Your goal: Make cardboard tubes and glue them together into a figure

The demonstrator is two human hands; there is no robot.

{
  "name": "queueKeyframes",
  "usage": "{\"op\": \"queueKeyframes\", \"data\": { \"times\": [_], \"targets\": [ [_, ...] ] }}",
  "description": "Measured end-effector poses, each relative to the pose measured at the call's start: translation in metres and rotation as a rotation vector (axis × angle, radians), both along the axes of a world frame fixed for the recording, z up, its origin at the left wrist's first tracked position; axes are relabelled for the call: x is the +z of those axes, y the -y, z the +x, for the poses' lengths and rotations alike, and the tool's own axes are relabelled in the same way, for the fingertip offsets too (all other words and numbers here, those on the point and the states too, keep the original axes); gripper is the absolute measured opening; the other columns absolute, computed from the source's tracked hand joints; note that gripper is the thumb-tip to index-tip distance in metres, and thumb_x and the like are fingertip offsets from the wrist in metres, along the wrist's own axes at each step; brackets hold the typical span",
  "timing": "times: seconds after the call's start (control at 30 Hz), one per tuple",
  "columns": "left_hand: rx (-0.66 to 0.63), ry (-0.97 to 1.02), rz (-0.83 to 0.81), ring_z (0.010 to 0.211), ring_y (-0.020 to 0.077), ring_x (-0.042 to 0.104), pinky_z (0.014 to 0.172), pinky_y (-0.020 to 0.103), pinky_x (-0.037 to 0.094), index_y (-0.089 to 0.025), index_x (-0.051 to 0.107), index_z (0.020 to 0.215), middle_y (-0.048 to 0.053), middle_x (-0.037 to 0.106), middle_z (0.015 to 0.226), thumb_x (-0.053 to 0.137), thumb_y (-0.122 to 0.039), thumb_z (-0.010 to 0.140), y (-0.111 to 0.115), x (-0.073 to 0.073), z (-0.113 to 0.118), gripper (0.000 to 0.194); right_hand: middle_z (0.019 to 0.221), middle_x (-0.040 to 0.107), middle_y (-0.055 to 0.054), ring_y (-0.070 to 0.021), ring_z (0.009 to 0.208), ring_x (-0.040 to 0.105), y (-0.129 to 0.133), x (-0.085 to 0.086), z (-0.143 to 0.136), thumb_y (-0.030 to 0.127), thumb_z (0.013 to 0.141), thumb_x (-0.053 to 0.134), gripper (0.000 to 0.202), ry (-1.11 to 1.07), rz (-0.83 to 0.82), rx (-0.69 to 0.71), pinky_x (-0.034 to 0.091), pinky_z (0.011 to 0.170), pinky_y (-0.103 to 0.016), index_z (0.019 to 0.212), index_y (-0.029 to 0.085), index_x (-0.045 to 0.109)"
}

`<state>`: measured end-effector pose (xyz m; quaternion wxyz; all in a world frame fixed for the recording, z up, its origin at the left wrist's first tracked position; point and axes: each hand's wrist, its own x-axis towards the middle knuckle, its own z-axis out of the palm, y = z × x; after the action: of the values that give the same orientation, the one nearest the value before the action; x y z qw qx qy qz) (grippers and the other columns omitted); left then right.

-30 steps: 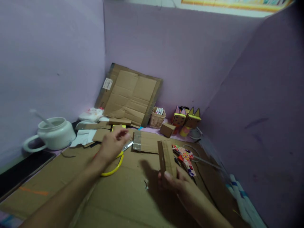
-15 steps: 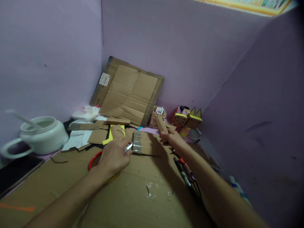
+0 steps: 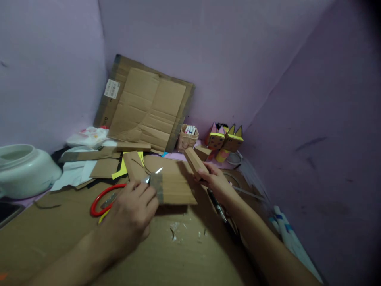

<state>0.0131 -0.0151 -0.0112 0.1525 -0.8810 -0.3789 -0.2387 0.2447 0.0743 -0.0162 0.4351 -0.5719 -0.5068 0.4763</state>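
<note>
My left hand (image 3: pixel 135 208) is closed at the left, taped edge of a flat cardboard piece (image 3: pixel 178 188). That piece is tilted up off the work surface, with a shadow beneath it. Just behind the hand lie scissors with a red handle (image 3: pixel 94 206), their blades partly hidden by the fingers and the cardboard. My right hand (image 3: pixel 216 180) is wrapped around a narrow folded cardboard strip (image 3: pixel 193 161), which points up and away to the left. Below the right wrist lies a dark pen (image 3: pixel 218 208).
A white pot (image 3: pixel 26 171) stands at the left. Behind are cardboard scraps (image 3: pixel 107 169), a large leaning cardboard sheet (image 3: pixel 145 105), a cup of markers (image 3: pixel 188 139) and cardboard animal figures (image 3: pixel 226 139). Small debris (image 3: pixel 173 234) dots the cardboard-covered surface.
The view has shifted to the right. The left hand has taken the flat cardboard piece and raised it from the surface. My right hand still holds the strip.
</note>
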Motion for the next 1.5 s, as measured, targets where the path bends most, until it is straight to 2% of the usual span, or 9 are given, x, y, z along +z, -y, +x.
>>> {"op": "queueKeyframes", "data": {
  "times": [0.2,0.37,0.47,0.7,0.87,1.1,1.2,1.3,1.5],
  "targets": [
    [-0.188,0.16,0.03,0.077,0.02,0.056,0.081,0.038,0.045,-0.016,0.062,0.075,0.008,0.066,0.081,0.036,-0.001,0.075,0.062,-0.032,-0.006,0.03,0.128,0.056,-0.012,-0.0253,0.123,0.046,0.044,0.003,-0.006,0.016,0.068,0.066,0.046,0.203,0.165,0.034,0.028,0.108,-0.042,0.113,0.016,0.059],
    [-0.17,0.164,0.017,0.079,0.0174,0.058,0.081,0.029,0.047,-0.017,0.062,0.081,0.006,0.067,0.081,0.033,-0.001,0.077,0.07,-0.034,-0.009,0.033,0.109,0.061,-0.01,-0.0216,0.098,0.058,0.128,0.011,-0.006,0.033,0.08,0.064,0.038,0.549,0.616,0.517,0.05,0.082,-0.033,0.114,0.019,0.054],
    [-0.155,0.146,-0.129,0.074,0.0146,0.059,0.072,0.022,0.049,-0.018,0.061,0.083,0.003,0.068,0.077,0.034,0.0,0.073,0.07,-0.029,-0.013,0.034,0.096,0.064,-0.01,-0.0226,0.082,0.058,0.155,-0.005,-0.009,0.028,0.082,0.061,0.026,0.76,0.752,0.571,0.049,0.07,-0.036,0.105,0.017,0.059],
    [-0.129,0.083,-0.381,0.063,0.0156,0.062,0.053,0.025,0.048,-0.021,0.059,0.095,0.0,0.069,0.078,0.036,-0.007,0.073,0.068,-0.017,-0.017,0.035,0.077,0.066,-0.005,-0.0162,0.067,0.056,0.156,-0.045,-0.017,0.011,0.087,0.051,0.014,0.861,0.855,0.435,0.044,0.06,-0.027,0.094,0.016,0.062],
    [0.035,0.051,-0.505,0.059,0.0187,0.061,0.052,0.03,0.046,-0.022,0.058,0.07,0.002,0.066,0.068,0.031,-0.015,0.085,0.054,-0.004,-0.004,0.031,0.066,0.063,-0.002,-0.0166,0.059,0.056,0.147,-0.035,-0.022,0.017,0.089,0.047,0.018,0.928,0.744,0.329,0.037,0.052,-0.027,0.079,0.02,0.061],
    [0.242,-0.008,-0.802,0.066,0.023,0.058,0.059,0.036,0.042,-0.02,0.053,0.072,0.005,0.061,0.072,0.034,-0.012,0.081,0.035,-0.026,0.012,0.023,0.07,0.066,-0.004,-0.0176,0.06,0.061,0.117,-0.024,-0.026,0.017,0.085,0.045,0.019,0.837,0.364,0.469,0.038,0.055,-0.026,0.076,0.019,0.062],
    [0.323,0.024,-0.745,0.068,0.0236,0.056,0.061,0.036,0.039,-0.02,0.052,0.072,0.005,0.059,0.071,0.038,-0.009,0.076,0.034,-0.029,0.016,0.018,0.07,0.067,-0.005,-0.0183,0.063,0.063,0.113,-0.019,-0.027,0.016,0.085,0.044,0.02,0.803,0.286,0.49,0.041,0.057,-0.026,0.075,0.018,0.062],
    [0.207,0.136,-0.676,0.065,0.0212,0.055,0.057,0.033,0.038,-0.02,0.051,0.071,0.004,0.058,0.069,0.038,-0.013,0.081,0.041,-0.024,0.012,0.018,0.07,0.067,-0.005,-0.0167,0.063,0.062,0.119,-0.012,-0.025,0.016,0.086,0.043,0.022,0.741,0.293,0.536,0.043,0.057,-0.024,0.072,0.018,0.06],
    [-0.031,0.189,-0.38,0.08,0.0184,0.059,0.071,0.03,0.044,-0.022,0.058,0.071,0.001,0.068,0.084,0.046,-0.016,0.08,0.066,-0.023,0.005,0.016,0.06,0.063,0.001,-0.0124,0.05,0.058,0.149,-0.023,-0.014,0.031,0.095,0.039,0.033,0.809,0.718,0.501,0.041,0.045,-0.022,0.07,0.02,0.057]
  ]
}}
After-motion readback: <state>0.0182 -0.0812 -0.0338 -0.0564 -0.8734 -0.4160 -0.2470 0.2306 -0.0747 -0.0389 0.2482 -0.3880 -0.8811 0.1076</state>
